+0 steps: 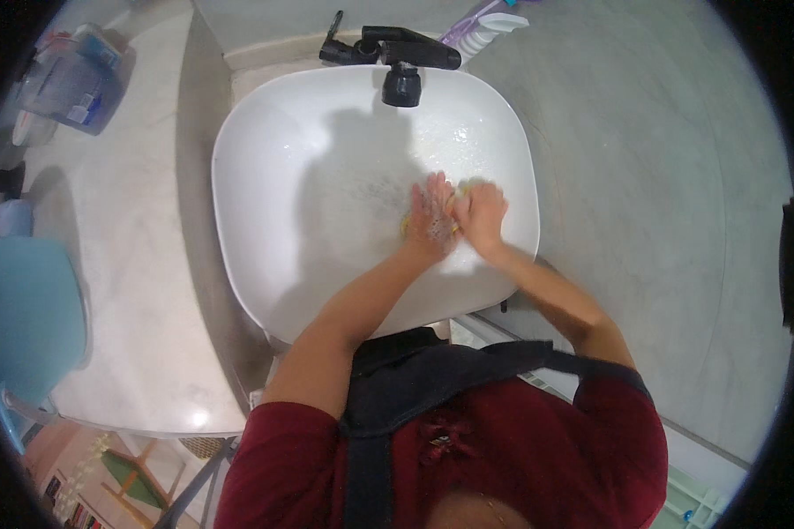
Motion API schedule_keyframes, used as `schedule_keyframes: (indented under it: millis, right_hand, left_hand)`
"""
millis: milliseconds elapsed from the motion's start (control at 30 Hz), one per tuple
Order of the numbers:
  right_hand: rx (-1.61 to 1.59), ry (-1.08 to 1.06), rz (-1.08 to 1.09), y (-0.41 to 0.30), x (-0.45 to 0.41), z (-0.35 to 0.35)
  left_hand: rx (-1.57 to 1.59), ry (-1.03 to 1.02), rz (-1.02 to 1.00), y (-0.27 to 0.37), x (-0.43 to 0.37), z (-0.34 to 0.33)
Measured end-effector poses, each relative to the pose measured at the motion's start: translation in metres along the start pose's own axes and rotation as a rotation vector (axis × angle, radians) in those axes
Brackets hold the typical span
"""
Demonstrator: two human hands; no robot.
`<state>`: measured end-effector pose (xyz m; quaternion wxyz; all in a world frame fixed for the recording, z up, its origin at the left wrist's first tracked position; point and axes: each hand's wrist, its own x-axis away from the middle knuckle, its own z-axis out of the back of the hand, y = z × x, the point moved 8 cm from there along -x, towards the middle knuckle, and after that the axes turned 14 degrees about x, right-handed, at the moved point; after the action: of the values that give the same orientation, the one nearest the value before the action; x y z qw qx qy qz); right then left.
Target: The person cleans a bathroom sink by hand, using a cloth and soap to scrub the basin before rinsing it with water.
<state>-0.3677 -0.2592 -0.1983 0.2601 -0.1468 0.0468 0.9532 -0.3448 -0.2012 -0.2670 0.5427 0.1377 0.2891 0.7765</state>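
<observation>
Over the right half of a white washbasin [258, 198], my left hand [435, 218] is spread palm up with soap lather on it. Something yellow [405, 226] shows at its edge, partly hidden behind the hand. My right hand [482, 215], slightly blurred, is bent beside the left one near its fingers and palm. A bit of yellow-green shows behind the right hand's fingers; what it is and whether the hand grips it cannot be told. Above both hands, the black faucet [401, 86] reaches over the basin's back rim. Wet glints and suds lie on the basin's floor.
Behind the basin at the right stands a white spray bottle [486, 36] beside a purple item. On the left marble ledge [126, 264] are a bluish plastic container [73, 86] and a large light-blue container [30, 311]. A grey wall surface [635, 198] borders the basin's right side.
</observation>
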Motion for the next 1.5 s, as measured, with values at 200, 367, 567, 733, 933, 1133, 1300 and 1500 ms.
schedule_keyframes:
  millis: [200, 367, 567, 733, 933, 1133, 1300, 1500]
  right_hand:
    - [0.287, -0.206, 0.020, 0.007, -0.051, -0.061]
    - [0.074, -0.003, 0.075, 0.001, -0.071, -0.045]
    - [-0.067, -0.099, 0.159, -0.004, 0.023, -0.025]
    - [0.135, -0.027, 0.139, -0.001, -0.110, -0.067]
    - [0.030, 0.128, 0.106, 0.009, -0.025, -0.020]
    - [0.220, 0.073, 0.161, 0.006, -0.029, -0.067]
    - [0.184, 0.105, 0.125, -0.005, -0.103, -0.056]
    - [0.166, -0.138, 0.064, -0.009, 0.013, -0.021]
  left_hand:
    - [0.151, 0.087, -0.076, 0.015, -0.010, 0.002]
    - [0.430, 0.434, -0.153, -0.006, 0.014, -0.002]
    - [-0.177, -0.090, 0.147, -0.001, -0.005, -0.008]
    - [0.309, 0.147, 0.043, 0.006, -0.006, 0.001]
    - [0.171, 0.243, 0.016, 0.000, 0.004, 0.004]
    - [0.014, 0.239, -0.083, 0.012, -0.005, 0.003]
    - [0.210, 0.320, 0.003, -0.005, -0.002, -0.004]
    - [0.053, 0.139, 0.020, -0.007, 0.002, 0.003]
